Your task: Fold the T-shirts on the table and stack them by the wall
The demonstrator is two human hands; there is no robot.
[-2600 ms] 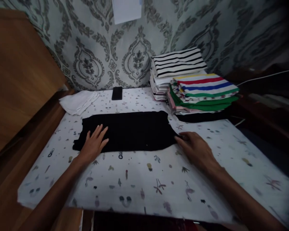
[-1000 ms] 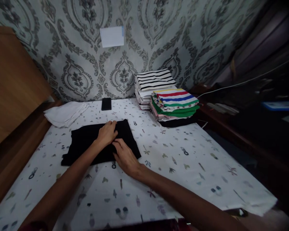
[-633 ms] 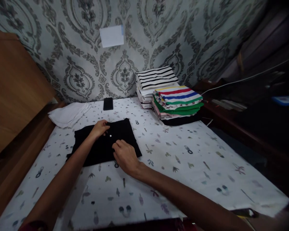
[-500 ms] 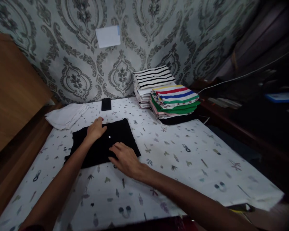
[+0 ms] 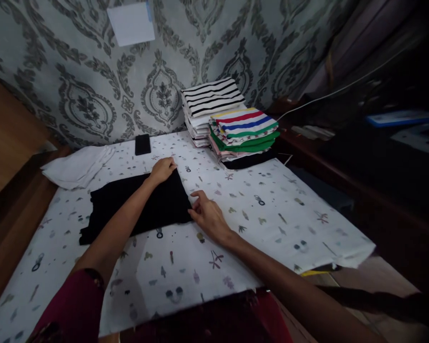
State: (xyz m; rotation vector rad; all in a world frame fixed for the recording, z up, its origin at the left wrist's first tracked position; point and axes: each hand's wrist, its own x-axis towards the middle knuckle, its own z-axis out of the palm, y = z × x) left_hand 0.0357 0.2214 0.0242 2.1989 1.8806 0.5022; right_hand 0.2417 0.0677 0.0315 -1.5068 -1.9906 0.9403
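Observation:
A folded black garment (image 5: pixel 139 202) lies flat on the patterned white cloth. My left hand (image 5: pixel 163 170) reaches across it, its fingers closed at the far right corner, pinching the fabric there. Beside the garment's right edge is my right hand (image 5: pixel 209 216), bent, with thumb and index finger apart. Its thumb tip comes up against the edge near the close corner; whether it presses on the fabric is hard to tell.
Folded clothes stand in two stacks at the back, one topped by a black-and-white striped piece (image 5: pixel 212 97), the other by a multicoloured striped piece (image 5: pixel 245 123). A black phone (image 5: pixel 142 144) and a white cloth (image 5: pixel 79 166) lie at the back left. Wooden furniture (image 5: pixel 12 138) borders the left side.
Both hands have moved from the garment's middle towards its right edge. The left now pinches the far corner, and the small white mark no longer shows. The view has shifted right.

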